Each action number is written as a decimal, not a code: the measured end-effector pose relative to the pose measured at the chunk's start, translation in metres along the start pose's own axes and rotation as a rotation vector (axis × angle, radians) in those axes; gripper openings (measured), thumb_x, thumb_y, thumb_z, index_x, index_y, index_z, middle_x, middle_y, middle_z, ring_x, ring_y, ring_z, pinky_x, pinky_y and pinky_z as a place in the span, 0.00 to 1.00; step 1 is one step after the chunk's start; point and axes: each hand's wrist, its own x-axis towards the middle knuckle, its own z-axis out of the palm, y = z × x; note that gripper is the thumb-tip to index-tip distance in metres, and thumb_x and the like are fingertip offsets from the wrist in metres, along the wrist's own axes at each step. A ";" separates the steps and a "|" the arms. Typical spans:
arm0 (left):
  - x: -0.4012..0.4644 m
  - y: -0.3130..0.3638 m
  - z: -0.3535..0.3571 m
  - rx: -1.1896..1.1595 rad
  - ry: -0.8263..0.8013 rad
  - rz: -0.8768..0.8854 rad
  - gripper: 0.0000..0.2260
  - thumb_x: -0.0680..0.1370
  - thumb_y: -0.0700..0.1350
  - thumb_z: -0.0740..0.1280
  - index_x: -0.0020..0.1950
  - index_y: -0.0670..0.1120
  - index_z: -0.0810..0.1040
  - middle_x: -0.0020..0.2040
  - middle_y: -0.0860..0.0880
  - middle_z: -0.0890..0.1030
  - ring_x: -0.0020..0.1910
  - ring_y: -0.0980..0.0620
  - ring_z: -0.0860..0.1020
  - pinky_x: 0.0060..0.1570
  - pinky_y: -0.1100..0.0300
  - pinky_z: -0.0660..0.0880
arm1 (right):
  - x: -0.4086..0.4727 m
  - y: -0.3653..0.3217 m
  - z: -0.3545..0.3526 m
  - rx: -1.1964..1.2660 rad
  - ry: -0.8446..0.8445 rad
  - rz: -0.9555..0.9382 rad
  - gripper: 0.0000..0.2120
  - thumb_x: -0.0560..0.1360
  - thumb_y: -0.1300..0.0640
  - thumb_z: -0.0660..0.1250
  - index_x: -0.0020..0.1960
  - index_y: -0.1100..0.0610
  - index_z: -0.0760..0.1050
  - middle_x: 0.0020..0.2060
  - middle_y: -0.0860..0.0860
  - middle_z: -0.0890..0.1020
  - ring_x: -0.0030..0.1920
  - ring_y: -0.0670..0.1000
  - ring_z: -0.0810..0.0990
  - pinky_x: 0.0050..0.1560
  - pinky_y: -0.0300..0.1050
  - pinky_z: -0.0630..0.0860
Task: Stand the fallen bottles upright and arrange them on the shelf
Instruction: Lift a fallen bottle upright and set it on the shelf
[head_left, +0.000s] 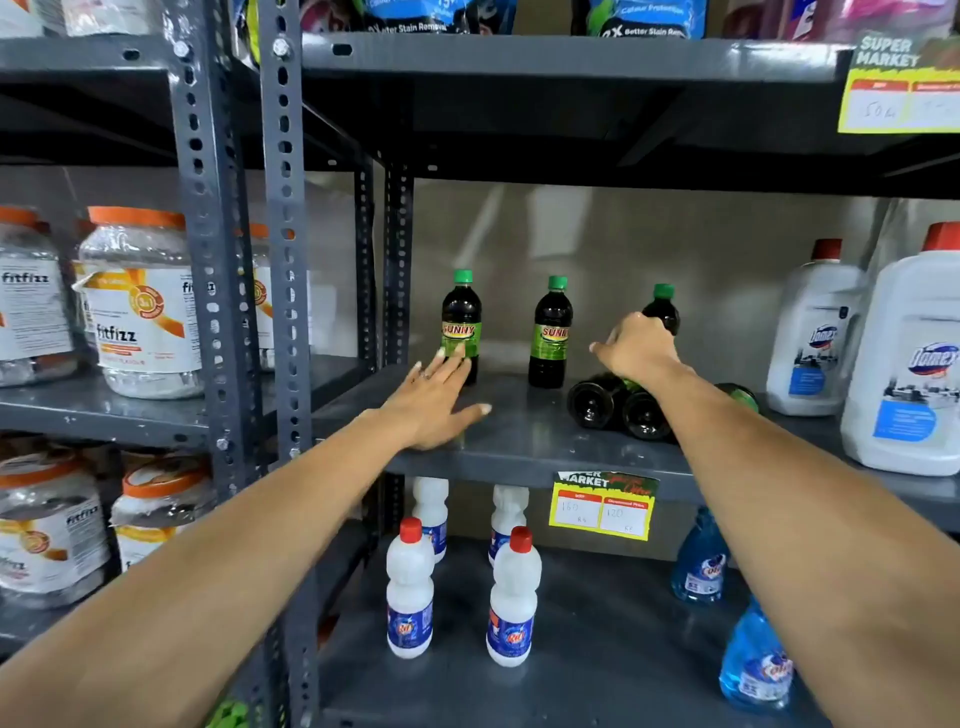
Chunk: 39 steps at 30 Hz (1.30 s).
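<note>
Both forearms reach in from the bottom of the frame toward the grey metal shelf (519, 447). The left hand (434, 402) lies flat on the shelf's front edge, fingers (447, 364) spread apart and holding nothing, their tips just beside the base of the left upright bottle (461, 325). Over on the right side, two fallen bottles (618, 408) lie on their sides, bases facing out, touching each other and partly hidden under the right forearm. Just behind them, the right hand (636, 345) wraps around a third green-capped bottle (662, 309), fingers clamped on its body, and it stands upright or close to it. Between the hands, the middle upright bottle (550, 332) stands on its own. Far right, two big white jugs (857, 332) sit well apart from the dark bottles.
</note>
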 end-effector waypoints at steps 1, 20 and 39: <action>-0.005 -0.004 0.004 -0.064 -0.083 -0.033 0.36 0.80 0.64 0.51 0.78 0.45 0.43 0.78 0.48 0.39 0.76 0.49 0.39 0.74 0.49 0.41 | 0.000 0.000 0.003 -0.012 -0.024 0.016 0.16 0.73 0.50 0.70 0.47 0.64 0.80 0.46 0.61 0.83 0.50 0.63 0.82 0.48 0.47 0.78; -0.048 -0.030 -0.005 0.050 -0.229 -0.061 0.52 0.60 0.82 0.52 0.78 0.54 0.54 0.78 0.56 0.55 0.76 0.53 0.56 0.70 0.49 0.57 | 0.031 -0.003 0.044 0.016 -0.464 0.394 0.26 0.69 0.48 0.70 0.61 0.63 0.74 0.42 0.63 0.80 0.26 0.61 0.84 0.16 0.40 0.72; -0.057 -0.029 0.000 0.079 -0.097 -0.134 0.55 0.58 0.83 0.51 0.77 0.51 0.58 0.78 0.54 0.57 0.75 0.52 0.58 0.69 0.49 0.61 | -0.039 -0.049 0.088 0.540 0.000 0.057 0.42 0.74 0.45 0.67 0.77 0.58 0.48 0.58 0.61 0.78 0.54 0.65 0.81 0.46 0.60 0.81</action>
